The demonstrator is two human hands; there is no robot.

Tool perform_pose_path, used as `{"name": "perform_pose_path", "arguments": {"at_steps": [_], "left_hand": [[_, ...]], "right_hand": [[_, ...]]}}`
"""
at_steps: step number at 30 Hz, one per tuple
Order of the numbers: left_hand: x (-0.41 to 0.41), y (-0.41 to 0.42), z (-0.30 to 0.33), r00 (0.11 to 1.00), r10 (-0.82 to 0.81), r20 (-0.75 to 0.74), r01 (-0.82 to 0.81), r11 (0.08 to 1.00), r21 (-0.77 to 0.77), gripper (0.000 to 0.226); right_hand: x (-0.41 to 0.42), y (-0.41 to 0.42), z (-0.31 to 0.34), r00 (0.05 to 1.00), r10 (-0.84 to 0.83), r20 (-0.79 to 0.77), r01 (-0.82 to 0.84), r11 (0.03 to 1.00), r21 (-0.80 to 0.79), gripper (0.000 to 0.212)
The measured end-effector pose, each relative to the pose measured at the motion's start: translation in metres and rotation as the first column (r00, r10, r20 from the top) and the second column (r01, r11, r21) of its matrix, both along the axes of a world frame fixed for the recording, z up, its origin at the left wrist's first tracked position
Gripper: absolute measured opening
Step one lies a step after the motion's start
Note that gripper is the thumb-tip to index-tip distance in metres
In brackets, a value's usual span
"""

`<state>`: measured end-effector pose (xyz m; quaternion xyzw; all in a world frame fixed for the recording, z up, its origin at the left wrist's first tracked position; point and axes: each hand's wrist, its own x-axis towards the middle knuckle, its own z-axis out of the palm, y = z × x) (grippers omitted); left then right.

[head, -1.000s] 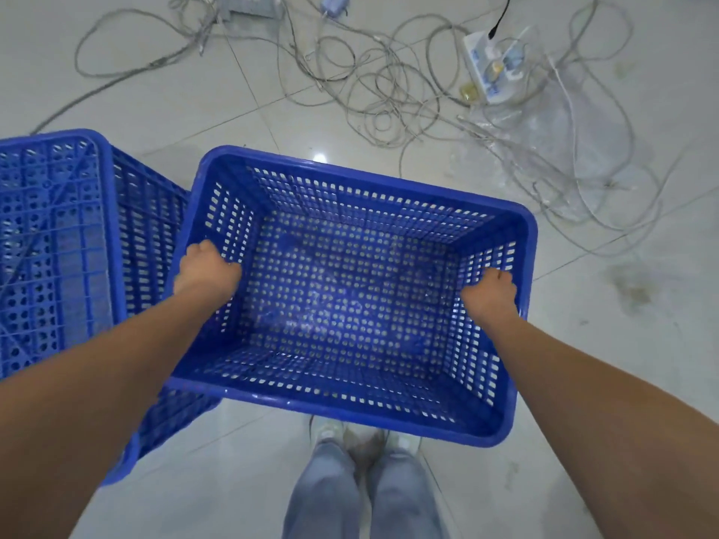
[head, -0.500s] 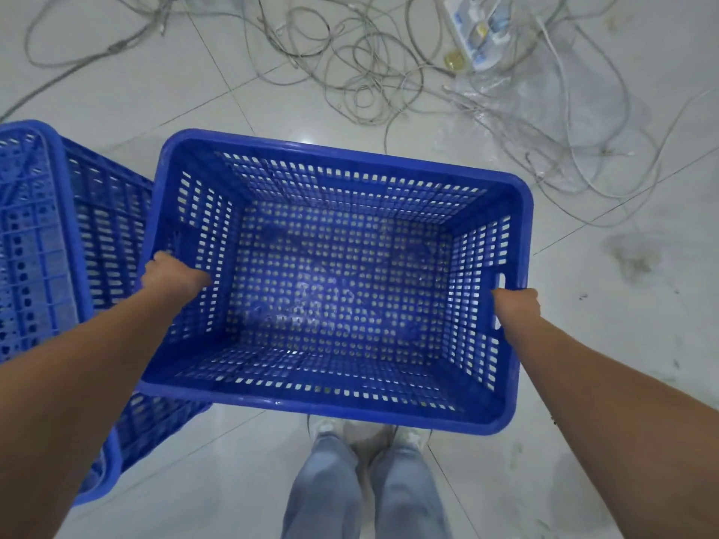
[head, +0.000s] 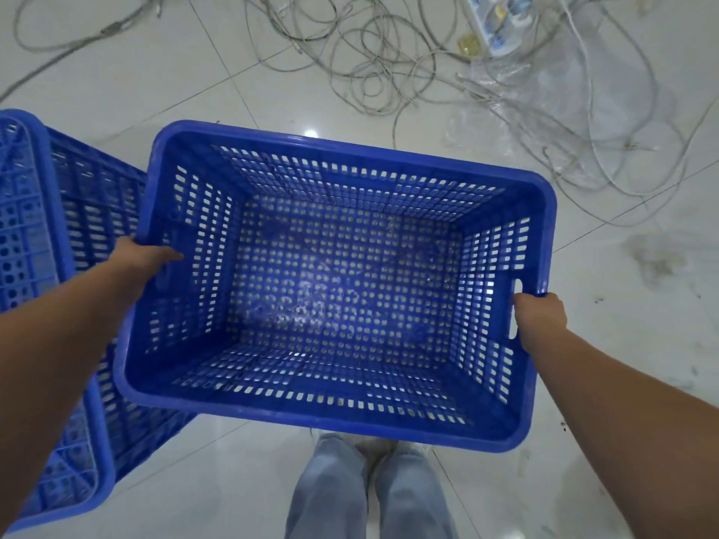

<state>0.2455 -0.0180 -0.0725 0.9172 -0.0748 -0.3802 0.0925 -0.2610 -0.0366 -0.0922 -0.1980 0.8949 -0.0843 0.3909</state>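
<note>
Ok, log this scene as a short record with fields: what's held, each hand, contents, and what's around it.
held: crate, blue, open side up
left hand: grips the crate's left rim
right hand: grips the right rim by the handle slot
contents: nothing inside
beside: second crate, blue, at the left, partly behind the held one
floor: white tiles
beyond: tangled cables and a power strip

Setting: indoor utility or storage room, exact kind unclear. Under me: glossy white floor tiles (head: 116, 91) with a dirty stain (head: 653, 262), tangled grey cables (head: 369, 72), power strip (head: 494, 21), clear plastic sheet (head: 544, 95). Stock: blue perforated crate (head: 350, 145) before me, second crate (head: 78, 227) at my left.
</note>
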Motion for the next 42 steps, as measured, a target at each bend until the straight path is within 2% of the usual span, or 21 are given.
{"name": "perform_pose_path", "arguments": {"at_steps": [3, 6, 8, 13, 16, 18, 26, 31, 33, 37, 42], "left_hand": [[0.006, 0.004, 0.006, 0.997, 0.040, -0.065, -0.035, 0.996, 0.080, 0.082], [0.002, 0.012, 0.010, 0.988, 0.070, -0.137, -0.057, 0.993, 0.099, 0.061], [0.000, 0.022, 0.011, 0.983, 0.117, -0.142, -0.106, 0.991, 0.084, 0.054], [0.013, 0.039, 0.027, 0.987, 0.134, -0.087, -0.130, 0.990, 0.052, 0.067], [0.006, 0.039, 0.065, 0.991, 0.100, -0.095, -0.101, 0.995, -0.008, 0.028], [0.006, 0.041, 0.092, 0.983, 0.085, -0.163, -0.098, 0.992, -0.074, 0.029], [-0.010, 0.053, 0.262, 0.993, -0.115, -0.009, 0.109, 0.957, -0.267, 0.027], [-0.009, 0.072, 0.370, 0.988, -0.138, 0.073, 0.156, 0.914, -0.376, 0.032], [-0.011, 0.084, 0.408, 0.988, -0.126, 0.093, 0.153, 0.895, -0.418, 0.033], [-0.016, 0.110, 0.481, 0.984, -0.075, 0.164, 0.140, 0.892, -0.429, 0.033], [-0.013, 0.156, 0.562, 0.979, -0.011, 0.203, 0.105, 0.881, -0.461, 0.032]], "right_hand": [[-0.009, -0.002, 0.001, 0.995, -0.079, 0.062, 0.079, 0.997, 0.001, 0.030], [-0.022, -0.003, 0.008, 0.988, -0.112, 0.109, 0.111, 0.994, 0.018, 0.020], [-0.028, -0.001, 0.013, 0.983, -0.130, 0.128, 0.130, 0.992, 0.005, 0.019], [-0.042, 0.010, 0.035, 0.985, -0.141, 0.100, 0.142, 0.990, -0.004, 0.018], [-0.053, 0.012, 0.060, 0.994, -0.070, 0.090, 0.073, 0.997, -0.038, 0.021], [-0.056, 0.010, 0.084, 0.997, -0.002, 0.072, 0.007, 0.997, -0.070, 0.020], [-0.059, -0.028, 0.256, 0.956, 0.294, -0.022, -0.292, 0.937, -0.191, 0.009], [-0.057, -0.064, 0.376, 0.878, 0.464, -0.113, -0.478, 0.849, -0.227, 0.021], [-0.055, -0.073, 0.416, 0.847, 0.512, -0.140, -0.531, 0.812, -0.244, 0.024], [-0.038, -0.075, 0.502, 0.769, 0.600, -0.221, -0.639, 0.731, -0.241, 0.012], [-0.015, -0.073, 0.582, 0.664, 0.665, -0.341, -0.745, 0.624, -0.235, 0.014]]}}
